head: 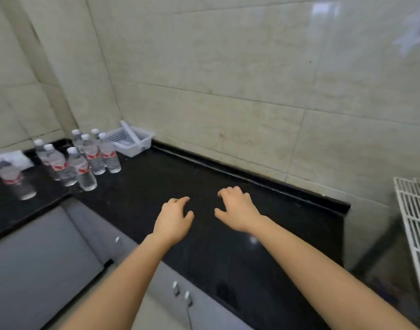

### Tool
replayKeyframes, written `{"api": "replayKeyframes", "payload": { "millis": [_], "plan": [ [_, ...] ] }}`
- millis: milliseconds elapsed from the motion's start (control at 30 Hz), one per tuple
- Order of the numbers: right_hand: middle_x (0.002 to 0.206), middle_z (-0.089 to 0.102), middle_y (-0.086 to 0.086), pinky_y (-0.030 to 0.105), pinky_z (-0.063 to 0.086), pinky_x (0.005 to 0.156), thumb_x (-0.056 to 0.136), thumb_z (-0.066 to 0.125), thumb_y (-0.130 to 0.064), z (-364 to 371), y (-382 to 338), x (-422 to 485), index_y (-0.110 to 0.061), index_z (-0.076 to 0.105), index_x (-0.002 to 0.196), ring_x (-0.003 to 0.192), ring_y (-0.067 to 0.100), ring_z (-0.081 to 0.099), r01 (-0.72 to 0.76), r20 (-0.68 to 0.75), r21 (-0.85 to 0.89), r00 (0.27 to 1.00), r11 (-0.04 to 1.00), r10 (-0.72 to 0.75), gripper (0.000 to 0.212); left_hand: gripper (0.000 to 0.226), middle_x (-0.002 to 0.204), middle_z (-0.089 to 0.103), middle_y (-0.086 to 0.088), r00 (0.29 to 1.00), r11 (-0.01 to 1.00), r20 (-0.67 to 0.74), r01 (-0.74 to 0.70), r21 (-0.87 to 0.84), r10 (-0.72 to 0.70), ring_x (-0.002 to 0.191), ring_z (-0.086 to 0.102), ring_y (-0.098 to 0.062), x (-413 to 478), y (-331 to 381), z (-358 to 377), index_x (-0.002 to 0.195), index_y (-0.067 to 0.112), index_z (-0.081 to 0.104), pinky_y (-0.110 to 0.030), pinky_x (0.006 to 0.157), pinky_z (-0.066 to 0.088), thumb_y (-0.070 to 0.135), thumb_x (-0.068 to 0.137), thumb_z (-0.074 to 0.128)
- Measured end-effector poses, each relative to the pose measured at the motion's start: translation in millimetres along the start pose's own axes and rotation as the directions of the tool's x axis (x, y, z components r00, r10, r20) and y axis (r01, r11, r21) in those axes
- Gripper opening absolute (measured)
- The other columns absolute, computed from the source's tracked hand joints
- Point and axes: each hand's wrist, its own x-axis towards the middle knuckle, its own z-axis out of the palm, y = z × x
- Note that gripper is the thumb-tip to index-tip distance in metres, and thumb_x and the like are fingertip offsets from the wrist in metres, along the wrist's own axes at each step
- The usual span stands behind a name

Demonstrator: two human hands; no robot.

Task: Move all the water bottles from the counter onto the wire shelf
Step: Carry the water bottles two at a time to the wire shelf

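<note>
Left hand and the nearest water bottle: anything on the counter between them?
Nothing: in the head view, only bare black counter separates the left hand from the nearest water bottle.

A white plastic basket (135,144) with slotted sides sits in the far corner, pushed up against the pale tiled wall (228,67), and a white bar (130,132) lies tilted across it, one end sticking up over the rim. Further to the left a white packet (15,157), blurred and partly hidden, lies flat near the other wall. Below, grey cupboard doors (37,270) fill the lower left, with small metal handles (175,288) on them, two close together at the bottom middle and one more higher up; a bright, blurry reflection (411,36) shows on the tiles at the top right.
</note>
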Motion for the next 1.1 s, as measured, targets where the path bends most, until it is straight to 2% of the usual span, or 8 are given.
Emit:
{"api": "replayKeyframes", "payload": {
  "millis": [167,333,600,767,900,1100],
  "plan": [
    [0.135,0.049,0.007,0.044,0.035,0.101,0.094,0.051,-0.037,38,-89,49,-0.011,0.043,0.137,0.125,0.026,0.039,0.126,0.097,-0.016,0.988,0.992,-0.124,0.051,0.051,0.140,0.045,-0.014,0.980,0.980,-0.052,0.195,0.037,-0.193,0.128,0.041,-0.032,-6,-93,-45,0.141,0.016,0.040,-0.040,0.105,0.037,0.027,0.092,0.047],
    [0.135,0.049,0.008,0.045,0.035,0.102,0.094,0.051,-0.037,67,-161,105,-0.011,0.043,0.136,0.126,0.027,0.040,0.213,0.161,-0.014,0.965,0.977,-0.208,0.051,0.052,0.142,0.043,-0.015,0.953,0.955,-0.098,0.292,0.044,-0.286,0.130,0.039,-0.032,10,-166,-81,0.143,0.015,0.037,-0.041,0.104,0.037,0.028,0.093,0.046],
    [0.135,0.048,0.006,0.044,0.036,0.101,0.093,0.053,-0.038,119,-235,229,-0.012,0.042,0.137,0.126,0.026,0.040,0.262,0.197,0.007,0.946,0.965,-0.258,0.052,0.052,0.142,0.041,-0.012,0.936,0.937,-0.123,0.341,0.080,-0.330,0.132,0.037,-0.030,91,-266,-116,0.144,0.015,0.035,-0.040,0.105,0.037,0.031,0.095,0.044],
    [0.134,0.048,0.006,0.043,0.037,0.102,0.093,0.054,-0.038,141,-265,316,-0.012,0.042,0.137,0.125,0.026,0.041,0.227,0.228,0.023,0.947,0.974,-0.226,0.052,0.050,0.138,0.044,-0.012,0.932,0.926,-0.098,0.359,0.114,-0.350,0.130,0.038,-0.030,158,-324,-145,0.141,0.015,0.038,-0.040,0.105,0.038,0.029,0.094,0.045],
    [0.136,0.048,0.008,0.044,0.036,0.103,0.093,0.055,-0.037,150,-292,381,-0.012,0.043,0.137,0.127,0.027,0.041,0.217,0.255,0.003,0.944,0.976,-0.210,0.052,0.047,0.137,0.046,-0.013,0.924,0.925,-0.153,0.367,0.101,-0.350,0.127,0.040,-0.031,206,-359,-169,0.138,0.013,0.042,-0.039,0.105,0.036,0.025,0.093,0.047],
    [0.145,0.041,0.011,0.049,0.033,0.110,0.093,0.056,-0.036,171,-343,448,-0.012,0.034,0.143,0.135,0.029,0.037,0.214,0.263,0.066,0.938,0.975,-0.224,0.059,0.045,0.138,0.042,-0.010,0.912,0.914,-0.188,0.390,0.113,-0.365,0.124,0.040,-0.030,257,-414,-199,0.135,0.013,0.044,-0.041,0.098,0.042,0.023,0.091,0.047]
  ]
}}
